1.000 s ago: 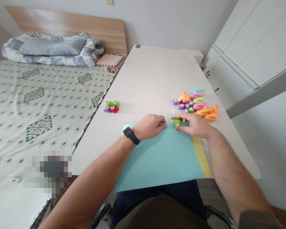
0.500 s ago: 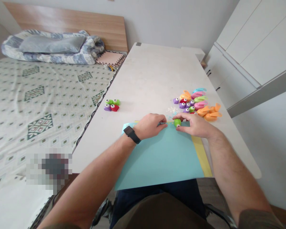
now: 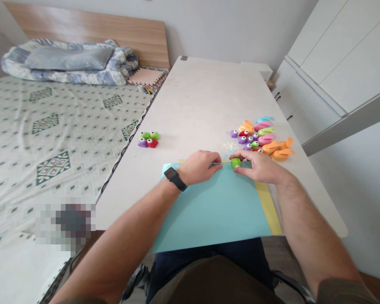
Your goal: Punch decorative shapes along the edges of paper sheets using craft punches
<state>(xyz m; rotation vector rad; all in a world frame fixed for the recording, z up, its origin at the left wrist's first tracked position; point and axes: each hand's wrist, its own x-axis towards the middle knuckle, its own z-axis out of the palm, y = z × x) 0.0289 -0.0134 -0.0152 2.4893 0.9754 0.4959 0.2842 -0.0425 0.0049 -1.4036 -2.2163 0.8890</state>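
Note:
A large light-blue sheet of paper (image 3: 212,211) lies at the table's front edge and overhangs it toward me, with a yellow sheet (image 3: 269,209) showing beneath along its right side. My left hand (image 3: 201,166) is closed on the blue sheet at its far edge, thumb near me and fingers beyond. Between the thumb and fingers of my right hand (image 3: 261,166) is a small green paper punch (image 3: 236,163) with an eye on it, set at that same edge. Small white and blue paper bits (image 3: 229,147) are scattered just beyond.
Several purple, red and green eyed punches (image 3: 247,138) sit to the right, beside orange, pink, green and blue punches with lever handles (image 3: 267,137). Another group of eyed punches (image 3: 148,139) stands on the left of the white table (image 3: 209,97). A bed (image 3: 82,126) adjoins the table's left.
The green punch has tipped slightly in my right fingers, so its eye shows less. Both hands and the paper stay where they were.

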